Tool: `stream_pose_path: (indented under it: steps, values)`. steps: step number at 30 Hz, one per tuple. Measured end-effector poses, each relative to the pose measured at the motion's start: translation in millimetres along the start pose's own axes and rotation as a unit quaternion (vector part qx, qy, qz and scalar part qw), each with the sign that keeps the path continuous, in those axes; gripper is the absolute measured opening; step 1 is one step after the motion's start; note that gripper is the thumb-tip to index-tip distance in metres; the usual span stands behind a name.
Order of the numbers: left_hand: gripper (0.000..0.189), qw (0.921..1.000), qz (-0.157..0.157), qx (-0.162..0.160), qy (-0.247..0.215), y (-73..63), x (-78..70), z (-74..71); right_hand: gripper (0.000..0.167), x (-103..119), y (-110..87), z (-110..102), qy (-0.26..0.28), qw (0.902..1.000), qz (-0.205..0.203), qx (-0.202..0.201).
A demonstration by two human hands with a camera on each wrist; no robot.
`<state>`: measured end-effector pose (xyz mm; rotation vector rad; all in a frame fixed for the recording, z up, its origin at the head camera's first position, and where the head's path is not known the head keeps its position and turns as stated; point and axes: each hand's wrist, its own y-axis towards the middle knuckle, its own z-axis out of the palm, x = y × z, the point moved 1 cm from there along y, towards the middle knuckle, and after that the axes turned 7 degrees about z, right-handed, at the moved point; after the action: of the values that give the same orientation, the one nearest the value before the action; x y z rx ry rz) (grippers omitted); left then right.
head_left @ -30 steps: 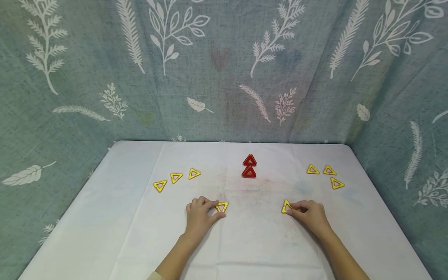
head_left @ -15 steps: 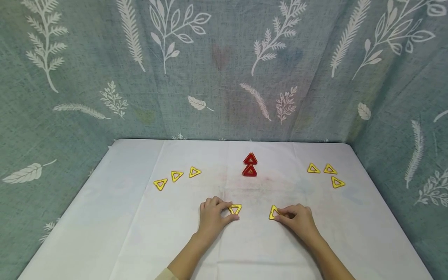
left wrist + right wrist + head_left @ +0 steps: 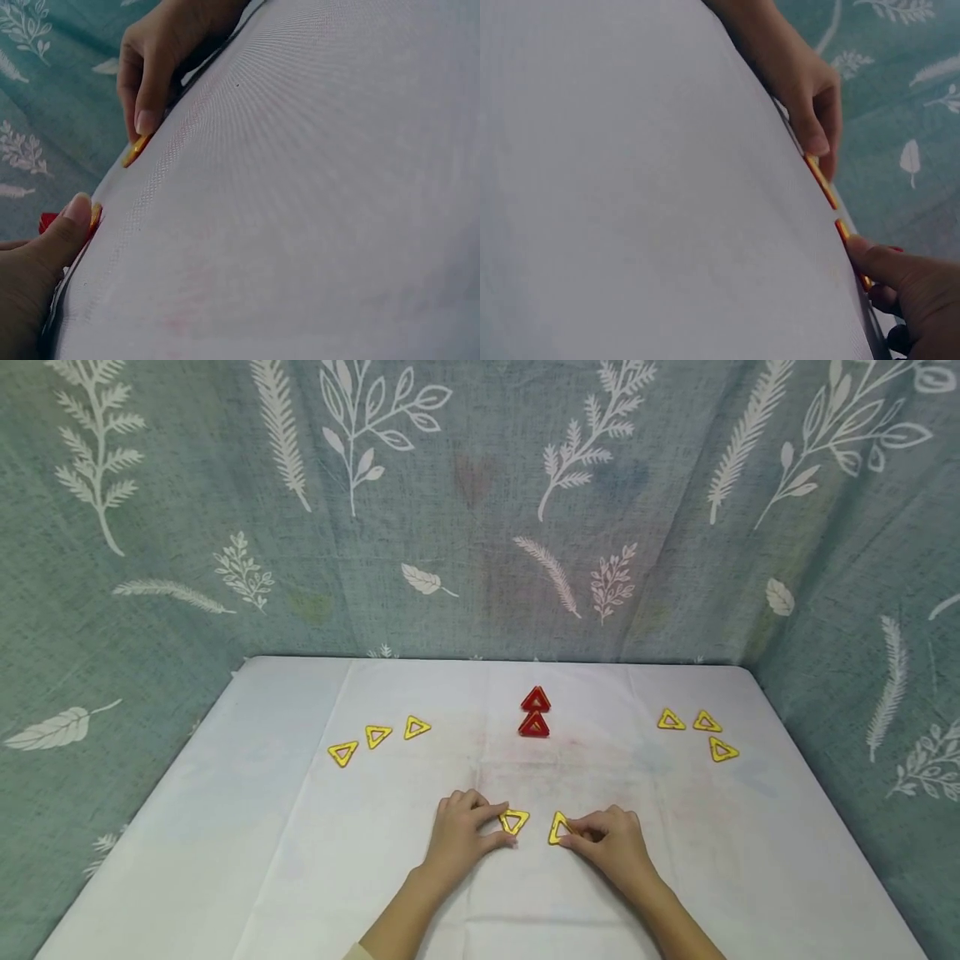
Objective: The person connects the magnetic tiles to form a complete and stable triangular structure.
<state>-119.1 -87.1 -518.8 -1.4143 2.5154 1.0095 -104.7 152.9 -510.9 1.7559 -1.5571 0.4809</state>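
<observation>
Near the middle front of the table, my left hand point(image 3: 465, 831) pinches a yellow triangle tile point(image 3: 514, 821) between thumb and index finger. Facing it, my right hand point(image 3: 611, 843) pinches a second yellow triangle tile point(image 3: 557, 829) by its right side. A narrow strip of white cloth shows between the two tiles. Each tile is a flat frame with an open centre. Their edges look red and yellow in the right wrist view, where the left-hand tile point(image 3: 821, 182) and the right-hand tile point(image 3: 843, 229) lie almost in line, low at the cloth.
Two red triangle piles point(image 3: 536, 725) stand at the back middle, one behind the other. Three yellow triangles point(image 3: 378, 737) lie at the left, and three more point(image 3: 705, 722) at the right. A leaf-patterned curtain point(image 3: 465, 527) borders the white-covered table point(image 3: 375, 893).
Both hands have moved toward each other and slightly nearer the body, each bringing its yellow triangle tile along. The gap between the tiles has narrowed greatly. The other triangles stay in place.
</observation>
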Motion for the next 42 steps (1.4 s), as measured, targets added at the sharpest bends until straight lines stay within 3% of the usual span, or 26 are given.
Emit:
stream_pose_path:
  steps: [4, 8, 13, 17, 21, 25, 30, 34, 42]
  values:
    - [0.043, 0.9995, -0.013, 0.003, -0.029, -1.4, 0.4, -1.6, 0.025, 3.2, -6.1, 7.4, 0.018, 0.9993, -0.024, -0.021]
    - [0.041, 0.9995, -0.008, 0.002, -0.030, -0.1, -4.5, -0.7, 0.026, 5.3, -10.4, 12.0, 0.009, 0.9980, -0.053, -0.034]
    - [0.041, 0.9995, 0.030, -0.003, -0.012, -1.4, -15.1, 2.7, 0.027, 7.6, -12.3, 12.5, -0.017, 0.9934, -0.100, -0.053]
    - [0.040, 0.9978, 0.061, -0.025, 0.013, -2.7, -19.3, 5.8, 0.027, 7.0, -11.6, 13.3, -0.013, 0.9893, -0.133, -0.058]
    - [0.039, 0.9948, 0.085, -0.043, 0.037, -1.1, -19.9, 7.1, 0.027, 6.4, -10.0, 13.3, -0.011, 0.9875, -0.146, -0.059]
    - [0.042, 0.9937, 0.096, -0.039, 0.043, -1.3, -20.3, 7.3, 0.027, 5.3, -8.5, 12.9, -0.004, 0.9863, -0.155, -0.057]
    - [0.049, 0.9937, 0.096, -0.038, 0.045, -4.1, -19.4, 6.4, 0.025, 5.9, -9.0, 13.9, 0.001, 0.9861, -0.160, -0.046]
    - [0.047, 0.9952, 0.084, -0.037, 0.034, -4.7, -16.5, 5.9, 0.021, 7.7, -9.3, 13.2, -0.013, 0.9890, -0.134, -0.060]
    - [0.040, 0.9992, 0.007, -0.035, -0.017, -2.8, -10.8, 4.4, 0.021, 4.3, -3.9, 7.2, -0.034, 0.9922, -0.089, -0.081]
